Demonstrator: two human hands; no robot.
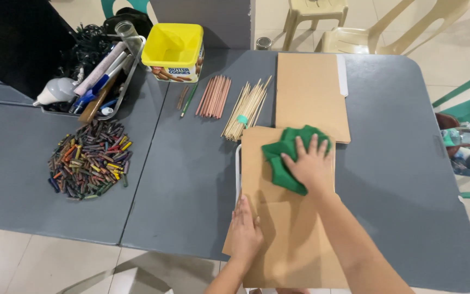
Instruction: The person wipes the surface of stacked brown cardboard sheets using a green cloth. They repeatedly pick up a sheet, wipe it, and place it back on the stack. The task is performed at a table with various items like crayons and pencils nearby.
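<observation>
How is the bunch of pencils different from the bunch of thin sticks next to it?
The pencils are reddish brown, while the thin sticks are pale tan. The pencils lie loose side by side; the thin sticks are tied with a green band. The thin sticks look longer and skinnier than the pencils, and they slant more. Both bunches lie flat on the grey table, away from both hands.

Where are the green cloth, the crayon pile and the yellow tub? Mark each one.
green cloth point(279, 163), head view, on the folded part left of the right hand.
crayon pile point(89, 159), head view, middle of the heap.
yellow tub point(173, 44), head view, inside its open top.
</observation>
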